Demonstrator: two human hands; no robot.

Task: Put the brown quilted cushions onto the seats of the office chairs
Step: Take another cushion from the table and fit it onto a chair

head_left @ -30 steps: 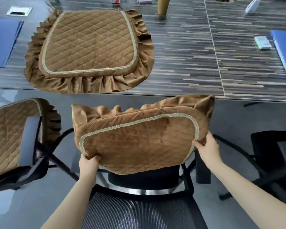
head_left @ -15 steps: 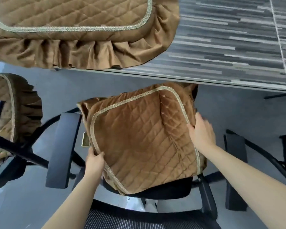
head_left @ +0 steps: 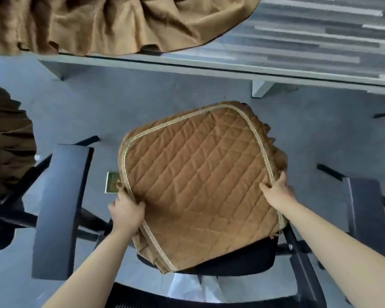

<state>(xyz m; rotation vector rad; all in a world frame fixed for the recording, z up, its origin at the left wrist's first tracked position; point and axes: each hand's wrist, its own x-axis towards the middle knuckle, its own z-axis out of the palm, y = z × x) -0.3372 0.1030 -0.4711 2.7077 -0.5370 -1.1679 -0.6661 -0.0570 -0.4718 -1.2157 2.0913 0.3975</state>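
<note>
Hands: both grip one brown quilted cushion (head_left: 198,187); the left hand (head_left: 126,211) has its fingers curled shut over the gold-piped edge at about 8 o'clock, the right hand (head_left: 277,191) pinches the edge at about 3 o'clock.
Cushion in hand: quilted face up, turned askew, lying over the black seat (head_left: 238,262) of the middle office chair; the seat's near rim shows bare at 5 o'clock, so the cover looks laid on but not yet squared or pulled down.
Skirt: the ruffle bunches under the cushion at 7 o'clock and peeks out at 2 o'clock; whether it wraps the seat edge is hidden.
Chair frame: left armrest (head_left: 61,210) at 9 o'clock and right armrest (head_left: 362,214) at 3 o'clock stand just beside the cushion, apart from it.
Done so far: the neighbouring chair at far 9 o'clock carries a brown cover (head_left: 8,147), by the look of it already dressed.
Left to do: straighten this cushion, then fetch the spare cushion (head_left: 120,23) waiting on the counter (head_left: 298,41) at 12 o'clock.
Judged progress: roughly mid-task.
</note>
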